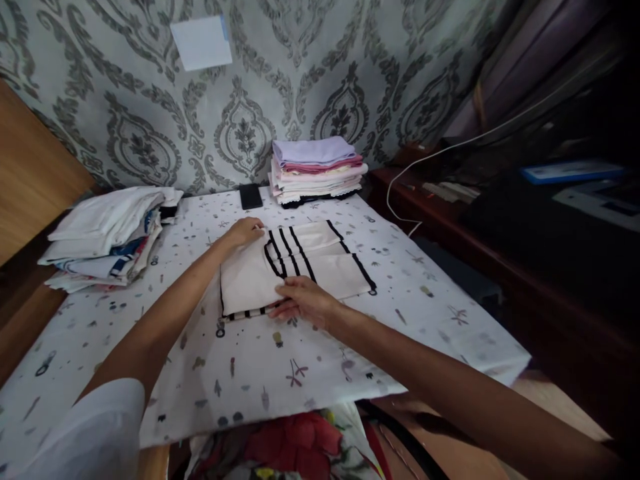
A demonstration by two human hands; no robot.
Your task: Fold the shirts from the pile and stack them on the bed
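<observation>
A white garment with black stripes and black edging point(330, 263) lies partly folded on the patterned white cloth of the table. My left hand point(246, 231) touches its far left edge, fingers bent over the fabric. My right hand point(303, 301) pinches the near edge between thumb and fingers, with some fingertips under the fabric. The folded-over left part lies flat between both hands, and striped layers show beneath its near edge.
A stack of folded clothes point(107, 233) is at the left, another point(317, 170) at the back by the wall. A black phone point(251, 197) lies near the back stack. A white cable point(450, 148) hangs at the right above dark red furniture point(425, 213).
</observation>
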